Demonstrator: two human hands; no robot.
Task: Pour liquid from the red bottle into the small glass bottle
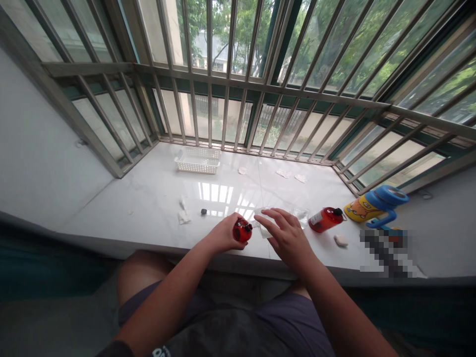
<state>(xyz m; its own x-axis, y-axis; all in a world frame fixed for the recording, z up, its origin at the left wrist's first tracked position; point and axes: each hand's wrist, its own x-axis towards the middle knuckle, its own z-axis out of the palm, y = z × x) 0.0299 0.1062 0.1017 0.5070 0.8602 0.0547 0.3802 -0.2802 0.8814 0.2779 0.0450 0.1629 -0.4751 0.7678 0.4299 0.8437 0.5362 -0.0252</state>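
My left hand is wrapped round a small red bottle with a dark top, held over the front edge of the white ledge. To the right of that bottle is my right hand, its fingers spread and apart from the bottle. Beneath and beside those fingers lies clear and whitish thin wrapping; whether they touch it I cannot tell. A small black piece, perhaps a cap, rests left of my left hand. Further right stands a second red bottle with a black top and a pale label.
A white perforated basket sits near the barred window. Crumpled white scraps lie to the left, and flat pale pieces at the back. On the right are a blue and yellow flask, a pale lump and a blurred-out patch.
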